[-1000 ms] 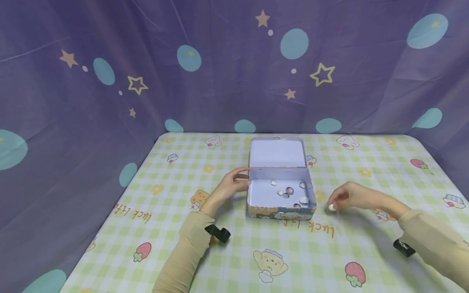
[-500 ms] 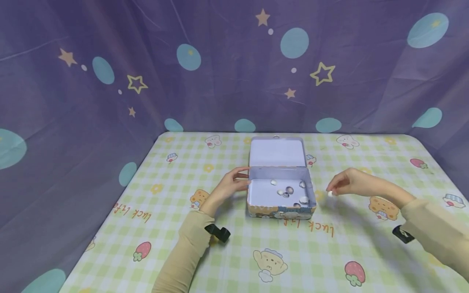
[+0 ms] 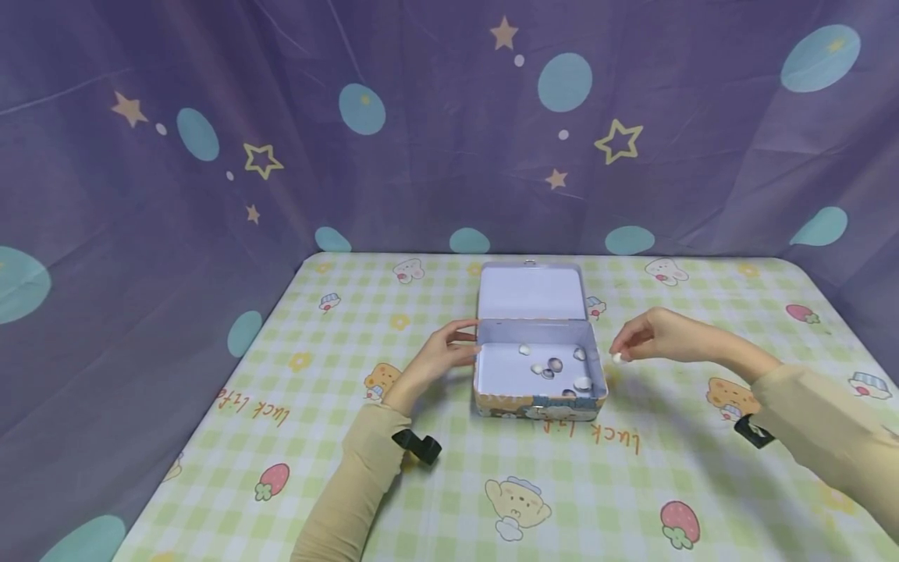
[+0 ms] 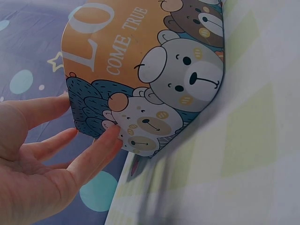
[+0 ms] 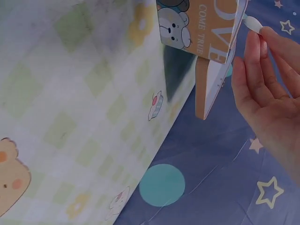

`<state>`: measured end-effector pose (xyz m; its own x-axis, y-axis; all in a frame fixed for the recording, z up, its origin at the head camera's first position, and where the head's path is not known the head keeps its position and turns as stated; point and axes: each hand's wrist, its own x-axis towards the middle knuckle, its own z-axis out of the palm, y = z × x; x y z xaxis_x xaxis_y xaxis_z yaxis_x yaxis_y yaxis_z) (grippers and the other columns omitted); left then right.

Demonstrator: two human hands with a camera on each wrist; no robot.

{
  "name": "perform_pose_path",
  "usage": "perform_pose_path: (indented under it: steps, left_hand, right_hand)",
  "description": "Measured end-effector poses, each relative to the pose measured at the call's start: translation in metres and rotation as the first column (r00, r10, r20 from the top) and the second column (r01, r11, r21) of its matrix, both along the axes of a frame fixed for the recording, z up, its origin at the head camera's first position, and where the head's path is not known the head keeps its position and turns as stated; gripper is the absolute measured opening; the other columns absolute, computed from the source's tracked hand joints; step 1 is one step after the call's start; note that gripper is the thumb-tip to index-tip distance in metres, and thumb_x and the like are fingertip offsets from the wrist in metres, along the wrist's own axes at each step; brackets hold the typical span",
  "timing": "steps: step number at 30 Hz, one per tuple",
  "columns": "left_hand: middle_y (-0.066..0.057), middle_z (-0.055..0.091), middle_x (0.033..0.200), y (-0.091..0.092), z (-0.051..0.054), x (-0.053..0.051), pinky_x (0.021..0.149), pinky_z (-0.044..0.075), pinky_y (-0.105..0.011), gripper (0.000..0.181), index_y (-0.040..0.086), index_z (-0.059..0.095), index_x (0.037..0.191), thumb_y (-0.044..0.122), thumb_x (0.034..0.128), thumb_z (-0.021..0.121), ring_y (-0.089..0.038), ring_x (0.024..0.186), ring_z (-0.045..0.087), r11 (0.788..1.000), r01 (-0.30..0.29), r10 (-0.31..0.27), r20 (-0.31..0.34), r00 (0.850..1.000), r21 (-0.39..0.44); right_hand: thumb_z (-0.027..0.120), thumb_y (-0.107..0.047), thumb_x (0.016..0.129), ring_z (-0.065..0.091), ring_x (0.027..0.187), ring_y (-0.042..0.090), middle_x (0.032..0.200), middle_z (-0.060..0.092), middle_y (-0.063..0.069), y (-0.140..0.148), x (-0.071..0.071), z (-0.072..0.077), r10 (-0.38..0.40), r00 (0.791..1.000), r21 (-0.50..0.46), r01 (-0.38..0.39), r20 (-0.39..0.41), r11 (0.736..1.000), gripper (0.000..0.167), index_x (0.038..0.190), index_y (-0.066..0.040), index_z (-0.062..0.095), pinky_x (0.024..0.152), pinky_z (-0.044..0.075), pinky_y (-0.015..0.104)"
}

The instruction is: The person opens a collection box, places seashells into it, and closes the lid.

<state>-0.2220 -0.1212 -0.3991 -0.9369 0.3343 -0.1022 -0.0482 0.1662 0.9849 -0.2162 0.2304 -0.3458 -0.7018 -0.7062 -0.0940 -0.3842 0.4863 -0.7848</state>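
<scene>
An open tin box with printed bears stands on the checked tablecloth, its hinged lid laid back. Several small seashells, white and purplish, lie scattered on its pale floor. At the box's left side is my left hand, fingers fairly straight. In the left wrist view, its fingertips touch the bear-printed wall. My right hand is raised just off the right wall. It pinches a white seashell between thumb and fingers, near the height of the rim.
A green-and-white checked tablecloth with cartoon prints covers the table. Behind it hangs a purple curtain with stars and blue ovals. Dark wrist mounts are strapped at both sleeves.
My right hand has risen and moved left toward the box, carrying the white seashell. My left hand and the box have stayed in place.
</scene>
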Motion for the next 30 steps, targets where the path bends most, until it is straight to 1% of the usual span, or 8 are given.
perform_pose_path:
  steps: [7, 17, 21, 26, 30]
  left_hand:
    - [-0.025, 0.044, 0.122, 0.000, -0.001, -0.001, 0.080, 0.053, -0.031, 0.049, 0.003, 0.042, 0.129, 0.000, 0.0831, 0.057, -0.034, 0.105, 0.051, 1.000, -0.001, 0.001, 0.005, 1.000, -0.001]
    - [-0.028, 0.044, 0.121, -0.001, -0.003, -0.002, 0.081, 0.053, -0.032, 0.051, 0.002, 0.040, 0.130, 0.000, 0.0827, 0.058, -0.034, 0.105, 0.051, 1.000, 0.005, -0.005, 0.001, 1.000, 0.000]
    - [-0.025, 0.045, 0.121, -0.002, -0.003, -0.002, 0.081, 0.053, -0.031, 0.050, 0.003, 0.041, 0.130, 0.001, 0.0829, 0.058, -0.033, 0.105, 0.052, 1.000, -0.001, 0.001, 0.008, 1.000, -0.009]
    - [-0.023, 0.046, 0.121, -0.001, -0.003, -0.003, 0.081, 0.053, -0.031, 0.050, 0.005, 0.042, 0.130, 0.001, 0.0827, 0.058, -0.033, 0.104, 0.052, 1.000, -0.002, 0.003, 0.016, 1.000, -0.007]
    - [-0.025, 0.045, 0.121, -0.001, -0.004, -0.003, 0.080, 0.053, -0.031, 0.050, 0.004, 0.042, 0.130, 0.000, 0.0824, 0.058, -0.034, 0.104, 0.052, 1.000, -0.005, 0.005, 0.012, 1.000, -0.004]
  right_hand:
    - [0.063, -0.006, 0.080, 0.061, 0.083, 0.009, 0.090, 0.066, 0.009, -0.013, -0.005, 0.003, 0.011, 1.000, 0.017, -0.011, -0.019, 1.000, 0.014, 0.091, 0.001, 0.066, 0.074, 0.054, 0.021]
    - [0.062, -0.003, 0.079, 0.061, 0.082, 0.011, 0.090, 0.065, 0.009, -0.034, -0.010, 0.008, 0.036, 0.999, 0.012, -0.036, -0.032, 0.999, 0.013, 0.090, 0.004, 0.066, 0.077, 0.053, 0.022]
    - [0.062, -0.002, 0.079, 0.061, 0.083, 0.013, 0.089, 0.065, 0.007, -0.041, -0.013, 0.008, 0.045, 0.998, 0.025, -0.044, -0.051, 0.999, 0.012, 0.090, 0.002, 0.067, 0.076, 0.053, 0.022]
    - [0.061, 0.000, 0.079, 0.062, 0.083, 0.016, 0.086, 0.066, 0.007, -0.050, -0.015, 0.010, 0.052, 0.998, 0.026, -0.051, -0.035, 0.998, 0.012, 0.090, 0.003, 0.066, 0.073, 0.054, 0.021]
    - [0.061, -0.001, 0.079, 0.062, 0.082, 0.016, 0.085, 0.067, 0.008, -0.057, -0.017, 0.011, 0.088, 0.996, 0.037, -0.086, -0.036, 0.996, 0.013, 0.090, 0.003, 0.066, 0.073, 0.053, 0.020]
